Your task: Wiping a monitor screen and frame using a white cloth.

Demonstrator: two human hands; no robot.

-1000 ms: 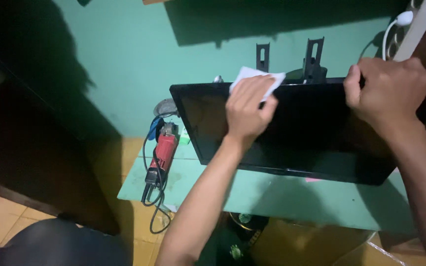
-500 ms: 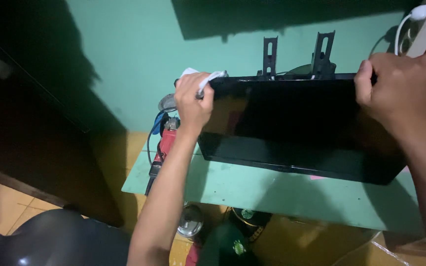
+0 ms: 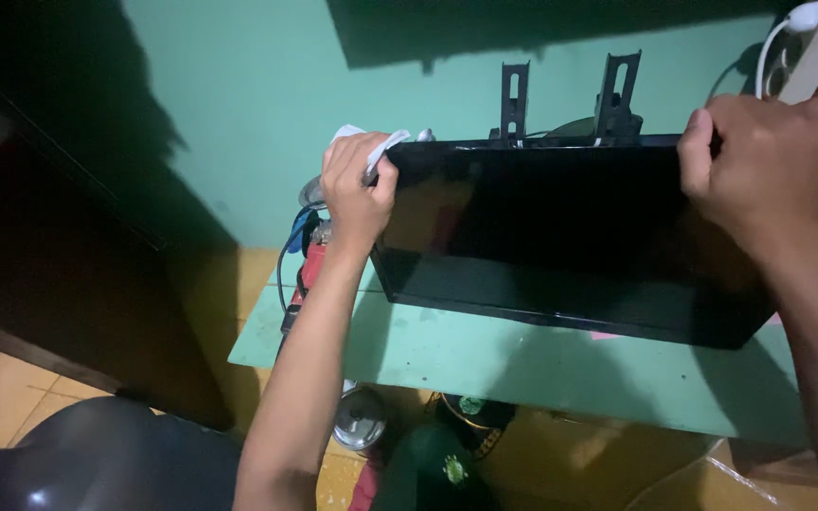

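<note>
Two hands on monitor (image 3: 560,237): left hand (image 3: 357,189) fingers pinch white cloth (image 3: 371,144) at top-left corner; right hand (image 3: 764,156) clenches top-right corner. Wipe w/ light pressure, steady grip.

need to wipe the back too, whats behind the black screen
Behind the black screen, two black slotted brackets stick up against the green wall. The left hand presses a white cloth on its top corner. The screen hides its own back and the bracket bases.

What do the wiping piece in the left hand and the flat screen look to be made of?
White cloth: seemingly soft fabric or tissue, matte, since it bunches and folds under the left hand.
Black flat screen: apparently a glossy plastic frame around a glassy panel, since both show dim reflections. The right hand grips its top corner.
</note>
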